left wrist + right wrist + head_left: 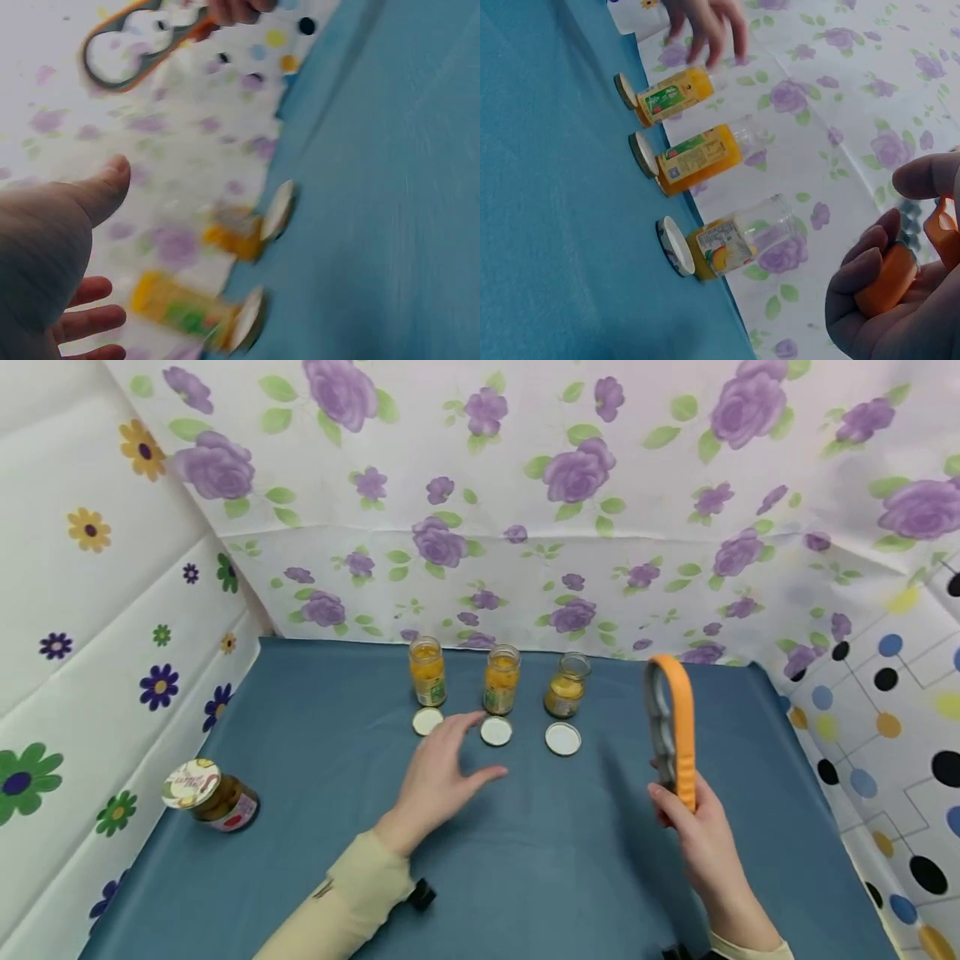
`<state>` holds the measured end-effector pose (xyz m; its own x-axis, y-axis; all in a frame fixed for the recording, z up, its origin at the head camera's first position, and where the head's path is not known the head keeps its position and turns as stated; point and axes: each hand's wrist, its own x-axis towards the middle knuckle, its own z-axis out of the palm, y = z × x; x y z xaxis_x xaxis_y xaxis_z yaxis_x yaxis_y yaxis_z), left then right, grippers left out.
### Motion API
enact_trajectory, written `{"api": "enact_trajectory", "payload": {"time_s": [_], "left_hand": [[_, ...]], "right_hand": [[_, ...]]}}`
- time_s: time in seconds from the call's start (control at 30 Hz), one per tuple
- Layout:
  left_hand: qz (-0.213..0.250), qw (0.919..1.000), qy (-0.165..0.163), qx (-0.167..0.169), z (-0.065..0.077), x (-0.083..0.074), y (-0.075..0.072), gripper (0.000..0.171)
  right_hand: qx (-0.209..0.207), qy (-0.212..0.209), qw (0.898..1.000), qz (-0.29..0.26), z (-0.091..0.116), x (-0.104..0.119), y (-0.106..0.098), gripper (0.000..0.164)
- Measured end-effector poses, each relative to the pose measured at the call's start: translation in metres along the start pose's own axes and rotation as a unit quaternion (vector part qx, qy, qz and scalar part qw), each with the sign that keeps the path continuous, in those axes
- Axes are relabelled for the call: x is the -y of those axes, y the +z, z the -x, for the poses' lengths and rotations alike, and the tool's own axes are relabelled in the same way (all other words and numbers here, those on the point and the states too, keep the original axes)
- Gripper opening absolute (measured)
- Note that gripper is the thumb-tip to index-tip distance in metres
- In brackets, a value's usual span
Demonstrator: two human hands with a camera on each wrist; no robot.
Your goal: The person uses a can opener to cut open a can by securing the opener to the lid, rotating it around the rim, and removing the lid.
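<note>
My right hand (705, 843) grips an orange and grey jar opener (684, 727) by its lower end, holding it upright above the right part of the table. Empty, with thumb and fingers spread apart, my left hand (442, 772) hovers near the middle. Beyond it stand three lidless glass jars of yellow fruit: a left jar (428, 677), a middle jar (500, 681) and a less full right jar (562, 693). In front of each lies a lid with its pale inside up: left lid (427, 721), middle lid (496, 731), right lid (562, 739).
At the table's left edge stands a jar with dark contents (228, 806), its patterned lid on. A blue cloth (525, 860) covers the table. Flowered sheets (487, 485) rise behind and at the left, and a dotted sheet (892, 777) hangs at the right.
</note>
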<state>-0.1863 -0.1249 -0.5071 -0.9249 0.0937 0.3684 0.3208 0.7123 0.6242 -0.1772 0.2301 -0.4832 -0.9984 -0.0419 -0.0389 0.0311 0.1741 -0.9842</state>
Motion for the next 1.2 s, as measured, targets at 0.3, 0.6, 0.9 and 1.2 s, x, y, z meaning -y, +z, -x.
{"api": "enact_trajectory", "payload": {"time_s": [0.3,0.6,0.9,1.2], "left_hand": [[0.118,0.9594,-0.019,-0.255,0.077,0.034,-0.109,0.053],[0.172,0.8124,-0.099,-0.548,0.128,0.067,-0.161,0.05],[0.251,0.7741,-0.237,-0.531,0.149,0.112,-0.169,0.082],[0.285,0.8067,-0.341,-0.39,0.15,0.134,-0.156,0.097]], "right_hand": [[-0.049,-0.046,0.992,-0.106,-0.002,0.005,0.011,0.028],[-0.014,-0.035,0.998,-0.043,-0.001,0.008,0.019,0.035],[0.023,-0.028,0.998,-0.049,-0.001,0.007,0.018,0.041],[0.026,-0.011,0.999,-0.044,-0.002,0.004,0.011,0.043]]}}
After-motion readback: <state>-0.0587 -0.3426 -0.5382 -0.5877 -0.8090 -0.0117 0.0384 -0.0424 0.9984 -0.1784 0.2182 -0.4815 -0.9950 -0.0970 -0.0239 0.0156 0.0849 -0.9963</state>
